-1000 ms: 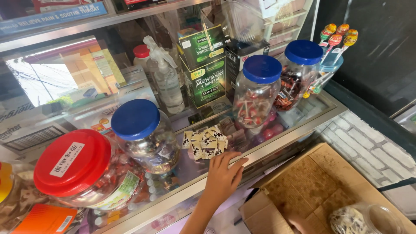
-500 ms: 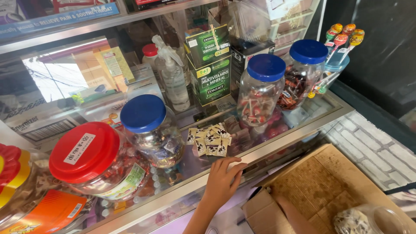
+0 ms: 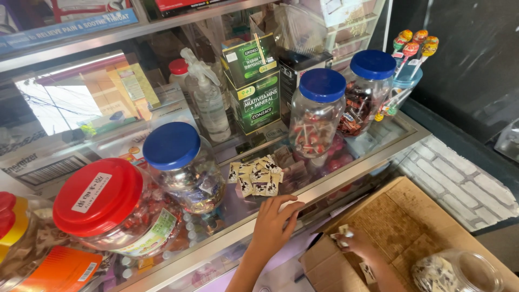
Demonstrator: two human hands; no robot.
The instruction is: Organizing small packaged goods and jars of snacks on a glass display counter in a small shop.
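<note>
glass counter (image 3: 238, 213) edge: left hand (image 3: 273, 227) spread flat; right hand (image 3: 354, 243) pinching wrapper (image 3: 342, 236) over box (image 3: 411, 227).

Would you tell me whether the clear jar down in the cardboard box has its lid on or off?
Off, as far as shows: the clear jar lies in the cardboard box with an open mouth, black-and-white sachets visible inside.
</note>
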